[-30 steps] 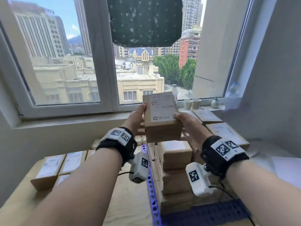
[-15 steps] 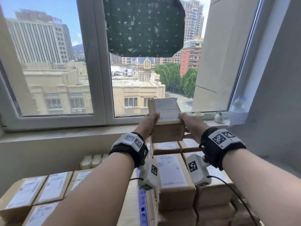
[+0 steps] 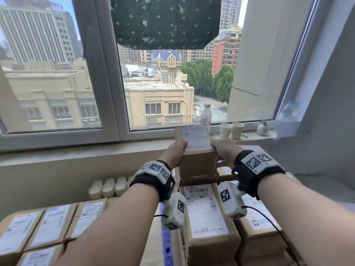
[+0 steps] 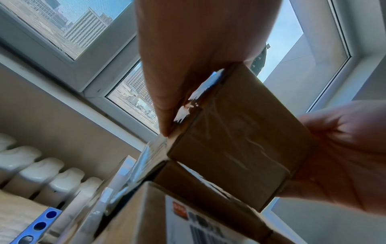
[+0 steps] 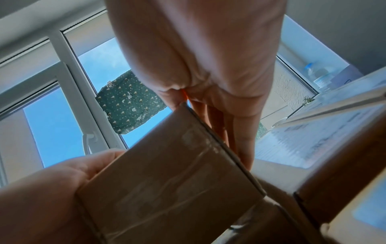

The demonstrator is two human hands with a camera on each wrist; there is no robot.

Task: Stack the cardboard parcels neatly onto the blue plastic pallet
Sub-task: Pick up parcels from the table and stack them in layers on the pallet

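Note:
A brown cardboard parcel (image 3: 196,150) with a white label on top is held between my two hands over the far row of the stack. My left hand (image 3: 177,150) grips its left side with the thumb on top. On the opposite side my right hand (image 3: 222,148) does the same. In the left wrist view the parcel (image 4: 240,132) sits just above the box beneath it; whether they touch is unclear. The right wrist view shows its taped end (image 5: 167,181). Stacked parcels (image 3: 206,210) cover the blue pallet (image 3: 166,244), of which only a perforated edge shows.
Several labelled parcels (image 3: 51,225) lie on the wooden table at the left. A white radiator (image 3: 109,186) stands under the window sill. Paper cups (image 3: 231,130), a bottle (image 3: 205,116) and a small vase (image 3: 262,128) sit on the sill behind the stack.
Both hands have carried the parcel forward and down onto the far row of the stack. The head view has come closer and now looks over the stack's top.

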